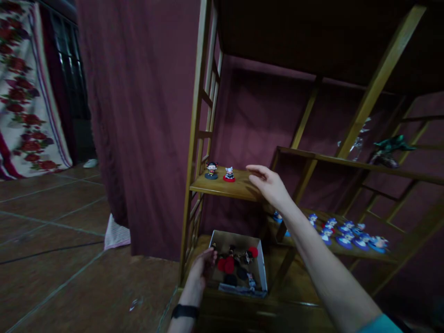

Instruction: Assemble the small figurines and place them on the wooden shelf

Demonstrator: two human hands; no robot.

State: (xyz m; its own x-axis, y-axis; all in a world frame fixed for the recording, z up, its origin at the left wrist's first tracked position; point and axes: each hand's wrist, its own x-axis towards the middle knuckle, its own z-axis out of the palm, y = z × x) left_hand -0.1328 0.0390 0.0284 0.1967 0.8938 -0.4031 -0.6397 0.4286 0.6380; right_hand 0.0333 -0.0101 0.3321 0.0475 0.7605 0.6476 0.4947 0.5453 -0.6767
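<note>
My right hand point(270, 186) reaches over the upper left shelf board point(239, 189), its fingers bent and apart, with nothing visible in them. To its left stand two small figurines: a white-haired one on a red base point(229, 174) and a black-haired one on a dark base point(211, 170). Lower down, my left hand point(202, 267) is at the left edge of an open cardboard box point(262, 266). Its fingers are curled round a small dark figurine point(214, 246), mostly hidden. Inside the box lie several figurines with red point(229, 265) and black bases.
Several blue-and-white figurines point(346, 237) stand on a lower shelf to the right. A dark green ornament point(391, 150) sits on a higher board. Wooden posts point(305, 178) divide the shelving. A purple curtain point(145, 138) hangs at left, beside the tiled floor point(62, 268).
</note>
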